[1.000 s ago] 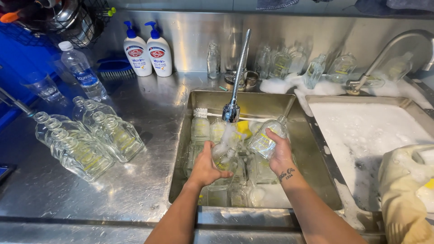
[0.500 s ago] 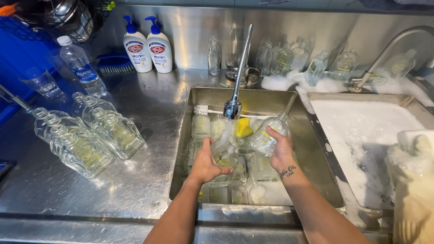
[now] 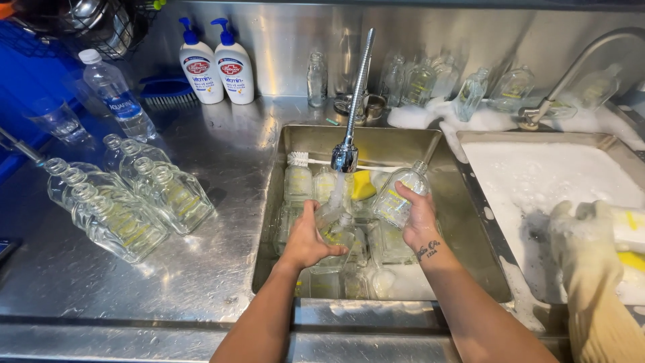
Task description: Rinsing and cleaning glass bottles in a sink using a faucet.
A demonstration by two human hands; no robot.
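where steel counter (image 3: 201, 269) meets sink (image 3: 396, 138), hands (image 3: 306, 238) hold bottles (image 3: 336, 232).

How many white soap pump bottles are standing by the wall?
2. Both soap pump bottles stand side by side on the steel counter against the back wall, left of the tap: the left one and the right one. None looks hidden.

Sink crowded, counter front open

Glass bottles (image 3: 336, 222) fill the sink (image 3: 282, 144) under the tap (image 3: 346, 158); laid bottles (image 3: 121, 202) block the left counter (image 3: 201, 269), whose front strip lies bare; a gloved co-worker's hand (image 3: 584, 242) occupies the foamy basin (image 3: 537, 168).
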